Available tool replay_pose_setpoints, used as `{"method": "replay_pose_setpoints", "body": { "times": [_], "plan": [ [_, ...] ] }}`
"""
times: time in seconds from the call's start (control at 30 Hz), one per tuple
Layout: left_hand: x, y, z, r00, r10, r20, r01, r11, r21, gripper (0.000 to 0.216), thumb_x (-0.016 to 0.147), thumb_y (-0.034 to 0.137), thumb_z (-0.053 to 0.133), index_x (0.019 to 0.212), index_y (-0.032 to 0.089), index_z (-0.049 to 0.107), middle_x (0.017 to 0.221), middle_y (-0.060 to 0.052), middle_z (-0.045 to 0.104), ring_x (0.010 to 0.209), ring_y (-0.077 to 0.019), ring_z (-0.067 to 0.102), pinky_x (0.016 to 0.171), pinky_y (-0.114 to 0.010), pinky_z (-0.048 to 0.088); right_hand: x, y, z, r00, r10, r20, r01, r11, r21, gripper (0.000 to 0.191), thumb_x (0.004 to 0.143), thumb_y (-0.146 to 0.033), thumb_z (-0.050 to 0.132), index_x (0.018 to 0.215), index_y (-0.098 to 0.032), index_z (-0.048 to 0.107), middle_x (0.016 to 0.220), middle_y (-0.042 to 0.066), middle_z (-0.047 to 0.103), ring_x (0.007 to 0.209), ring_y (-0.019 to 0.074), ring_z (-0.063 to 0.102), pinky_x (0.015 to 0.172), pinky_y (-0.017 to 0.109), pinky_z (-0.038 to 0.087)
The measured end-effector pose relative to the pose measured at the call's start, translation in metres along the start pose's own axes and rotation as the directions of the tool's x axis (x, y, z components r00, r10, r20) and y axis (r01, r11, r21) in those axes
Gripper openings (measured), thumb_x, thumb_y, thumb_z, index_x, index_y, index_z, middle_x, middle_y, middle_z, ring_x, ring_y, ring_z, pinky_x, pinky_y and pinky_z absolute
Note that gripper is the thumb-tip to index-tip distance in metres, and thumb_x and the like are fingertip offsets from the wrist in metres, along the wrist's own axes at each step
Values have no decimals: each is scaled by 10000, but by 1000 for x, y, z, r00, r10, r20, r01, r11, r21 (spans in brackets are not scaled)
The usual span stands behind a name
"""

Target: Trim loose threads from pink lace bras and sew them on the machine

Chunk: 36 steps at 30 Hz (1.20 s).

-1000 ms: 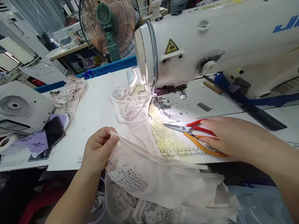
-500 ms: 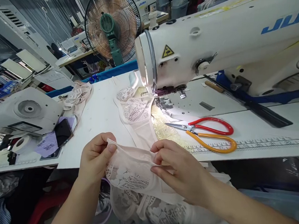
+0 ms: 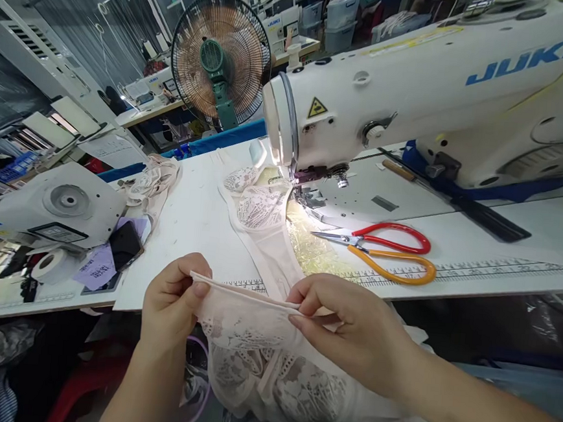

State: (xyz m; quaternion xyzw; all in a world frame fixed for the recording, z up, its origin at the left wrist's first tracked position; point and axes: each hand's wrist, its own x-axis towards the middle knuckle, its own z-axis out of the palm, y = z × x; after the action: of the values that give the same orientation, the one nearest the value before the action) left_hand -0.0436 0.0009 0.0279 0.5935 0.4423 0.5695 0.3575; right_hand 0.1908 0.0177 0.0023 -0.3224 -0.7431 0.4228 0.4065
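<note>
A pale pink lace bra (image 3: 248, 319) is stretched between my two hands in front of the table edge. My left hand (image 3: 172, 306) pinches one end of its folded upper edge between thumb and fingers. Farther along the same edge, my right hand (image 3: 354, 330) pinches the fabric, its fingertips partly hidden in the folds. Another lace bra part (image 3: 262, 211) lies on the table with its cup beside the needle area of the sewing machine (image 3: 399, 84). More lace cups (image 3: 313, 395) hang below my hands; whether they join the held piece I cannot tell.
Scissors (image 3: 376, 248) with red and orange handles lie right of the needle, near a printed ruler strip (image 3: 472, 271). A black-bladed tool (image 3: 490, 218) rests behind them. At left are a phone (image 3: 125, 245), a second machine (image 3: 62, 203) and piled lace pieces (image 3: 155, 178). A fan (image 3: 219, 63) stands behind.
The held edge has been drawn straighter and tauter, with my left hand slightly farther left and lower. The camera view has shifted a little. Both hands keep their pinch.
</note>
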Motion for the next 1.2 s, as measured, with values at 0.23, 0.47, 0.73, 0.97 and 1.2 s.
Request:
{"method": "replay_pose_setpoints", "body": {
  "times": [0.23, 0.47, 0.73, 0.97, 1.2],
  "plan": [
    [2, 4, -3, 985, 117, 127, -121, 992, 26, 28, 796, 162, 597, 798, 178, 620, 657, -14, 493, 596, -123, 456, 514, -238, 353, -1, 1, 7, 990, 138, -21, -139, 988, -68, 105, 712, -140, 513, 764, -226, 484, 720, -9, 604, 607, 124, 560, 487, 223, 499],
    [-1, 11, 3, 993, 111, 52, -116, 986, 123, 13, 794, 186, 609, 788, 177, 616, 665, -15, 503, 607, -125, 457, 511, -230, 338, 4, 6, 11, 986, -129, -109, 100, 967, -236, 145, 725, -79, 473, 811, -195, 489, 727, 19, 572, 658, 149, 539, 576, 284, 474],
    [0, 14, 10, 993, 79, -83, -66, 987, 148, 51, 762, 213, 643, 740, 179, 611, 651, -2, 521, 568, -105, 451, 473, -198, 329, 5, 9, 14, 969, -222, -111, 175, 929, -325, 80, 776, -171, 558, 833, -174, 502, 719, 38, 578, 647, 163, 544, 553, 283, 456],
    [0, 19, 21, 991, 28, -131, -11, 992, 124, 73, 759, 213, 636, 710, 172, 600, 633, 9, 504, 526, -83, 415, 444, -188, 292, 8, 9, 19, 957, -272, -99, 184, 835, -518, 95, 774, -129, 476, 708, -172, 528, 619, 36, 567, 593, 181, 537, 500, 287, 394],
    [-1, 15, 15, 994, 30, -110, -18, 994, 107, 69, 755, 218, 639, 719, 171, 602, 650, -1, 500, 522, -91, 422, 428, -192, 289, 9, 5, 10, 986, -164, -30, 145, 930, -339, 111, 784, -149, 470, 687, -183, 510, 628, 19, 547, 575, 141, 489, 491, 248, 370]
  ]
}}
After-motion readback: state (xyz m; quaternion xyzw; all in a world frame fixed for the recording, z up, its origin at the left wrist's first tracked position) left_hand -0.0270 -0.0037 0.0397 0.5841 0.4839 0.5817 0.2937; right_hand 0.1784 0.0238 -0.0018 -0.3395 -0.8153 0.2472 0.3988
